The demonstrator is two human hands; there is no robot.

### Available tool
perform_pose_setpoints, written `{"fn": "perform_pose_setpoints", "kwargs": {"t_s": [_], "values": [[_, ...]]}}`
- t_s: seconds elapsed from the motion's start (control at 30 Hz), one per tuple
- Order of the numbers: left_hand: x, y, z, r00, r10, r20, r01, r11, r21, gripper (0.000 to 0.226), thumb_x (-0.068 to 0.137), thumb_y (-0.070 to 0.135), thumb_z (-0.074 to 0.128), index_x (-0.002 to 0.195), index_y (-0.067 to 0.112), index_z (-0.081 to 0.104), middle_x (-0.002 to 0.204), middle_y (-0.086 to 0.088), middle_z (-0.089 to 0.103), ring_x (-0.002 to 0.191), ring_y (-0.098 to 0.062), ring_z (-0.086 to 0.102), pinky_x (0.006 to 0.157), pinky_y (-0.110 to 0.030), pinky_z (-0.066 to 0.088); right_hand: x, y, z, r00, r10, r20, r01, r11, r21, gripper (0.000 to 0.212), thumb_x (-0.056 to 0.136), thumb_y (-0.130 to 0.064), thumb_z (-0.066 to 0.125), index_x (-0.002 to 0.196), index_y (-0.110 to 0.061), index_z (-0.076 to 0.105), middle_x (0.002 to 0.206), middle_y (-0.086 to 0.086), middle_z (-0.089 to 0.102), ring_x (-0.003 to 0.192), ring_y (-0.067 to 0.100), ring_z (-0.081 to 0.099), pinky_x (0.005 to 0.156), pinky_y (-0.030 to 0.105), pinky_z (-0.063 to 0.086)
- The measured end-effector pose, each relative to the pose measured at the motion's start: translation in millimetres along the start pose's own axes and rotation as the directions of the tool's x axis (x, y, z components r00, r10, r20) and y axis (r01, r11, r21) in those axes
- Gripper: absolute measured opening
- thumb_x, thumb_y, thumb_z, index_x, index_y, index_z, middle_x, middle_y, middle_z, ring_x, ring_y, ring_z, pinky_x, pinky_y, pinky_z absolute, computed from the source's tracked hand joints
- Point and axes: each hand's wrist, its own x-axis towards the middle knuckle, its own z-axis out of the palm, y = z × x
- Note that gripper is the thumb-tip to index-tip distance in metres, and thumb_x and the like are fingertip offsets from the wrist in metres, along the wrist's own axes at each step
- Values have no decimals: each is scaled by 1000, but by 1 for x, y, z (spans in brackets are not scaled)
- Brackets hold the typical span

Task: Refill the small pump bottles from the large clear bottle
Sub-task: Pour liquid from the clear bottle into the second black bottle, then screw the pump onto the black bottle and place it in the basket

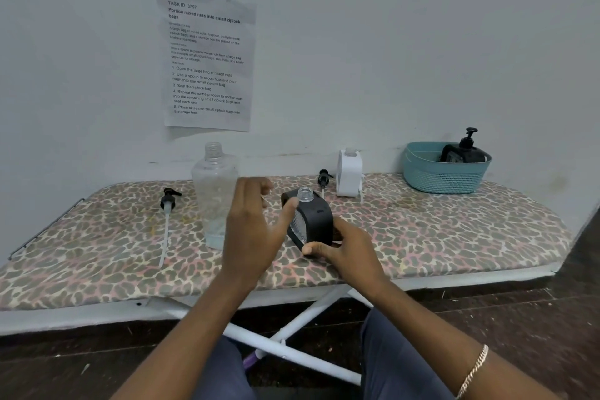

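My right hand (349,252) grips the base of a small black bottle (313,217), tilted left with its clear neck uncapped. My left hand (251,226) hovers open between that bottle and the large clear bottle (214,191); its thumb touches the black bottle's shoulder. The large bottle stands uncapped, with a little liquid at its bottom. A long pump head (168,214) lies left of it. A short pump head (323,179) lies beside a white small bottle (349,174), also uncapped.
The leopard-print ironing board (454,227) stands against a wall. A teal basket (444,175) at the back right holds a black pump bottle (464,151) with its pump on. A printed sheet (207,58) hangs on the wall.
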Motion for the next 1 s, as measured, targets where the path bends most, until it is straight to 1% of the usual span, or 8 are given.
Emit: {"fn": "perform_pose_setpoints", "kwargs": {"t_s": [0.13, 0.2, 0.3, 0.4, 0.53, 0.63, 0.83, 1.0], "values": [[-18, -12, 16, 967, -216, 132, 226, 972, -64, 45, 89, 57, 75, 110, 24, 52, 105, 7, 55, 91, -10, 60, 77, -40, 58, 1, 2, 9, 998, -42, -45, 40, 997, -59, 53, 75, -67, 80, 106, -26, 71, 91, -13, 73, 83, 2, 68, 70, 29, 56], [-22, -14, 20, 940, -289, 182, 307, 949, -77, 52, 84, 65, 74, 111, 26, 52, 107, 9, 58, 94, -8, 63, 80, -40, 60, 1, 1, 12, 997, -53, -63, 47, 994, -98, 51, 77, -67, 78, 108, -27, 70, 92, -13, 70, 84, 2, 66, 70, 27, 54], [-26, -13, 23, 899, -340, 277, 377, 921, -93, 65, 77, 71, 76, 119, 30, 51, 114, 11, 64, 99, -2, 65, 81, -26, 57, 2, 2, 20, 997, -41, -69, 29, 986, -166, 37, 86, -49, 77, 113, -25, 66, 98, -10, 65, 87, 5, 60, 71, 23, 48], [-30, -9, 28, 883, -333, 332, 382, 920, -92, 76, 73, 74, 78, 127, 29, 50, 121, 9, 68, 101, -5, 67, 80, -14, 49, 1, 4, 24, 999, -45, -23, 40, 980, -197, 25, 90, -32, 71, 114, -24, 63, 103, -6, 61, 92, 10, 58, 78, 33, 52], [-31, -5, 35, 889, -342, 303, 385, 919, -91, 80, 71, 69, 84, 128, 26, 48, 123, 5, 67, 103, -10, 68, 80, -14, 50, -1, 7, 16, 998, -32, 59, 44, 973, -225, 28, 90, -15, 70, 116, -19, 63, 106, -4, 57, 97, 13, 56, 84, 33, 50], [-33, -5, 38, 889, -349, 297, 385, 920, -70, 85, 68, 74, 84, 129, 29, 44, 125, 3, 66, 106, -13, 68, 84, -26, 56, 0, 5, 8, 992, -20, 123, 52, 964, -259, 29, 88, -5, 67, 115, -15, 63, 106, 0, 57, 98, 17, 57, 82, 31, 49], [-33, -6, 39, 901, -328, 282, 349, 937, -24, 81, 75, 56, 88, 132, 24, 40, 122, 0, 66, 105, -18, 65, 81, -30, 52, 5, 1, -9, 967, 14, 256, 41, 977, -209, 50, 77, 6, 55, 121, -16, 68, 111, 3, 64, 103, 18, 64, 85, 35, 56], [-31, -3, 35, 888, -335, 316, 360, 933, -23, 71, 82, 34, 82, 137, 19, 38, 105, 0, 65, 82, -11, 65, 55, -12, 46, 15, -5, -14, 948, 91, 303, -31, 980, -197, 63, 80, 13, 51, 136, -12, 65, 121, 2, 71, 108, 13, 68, 94, 33, 59]]}}
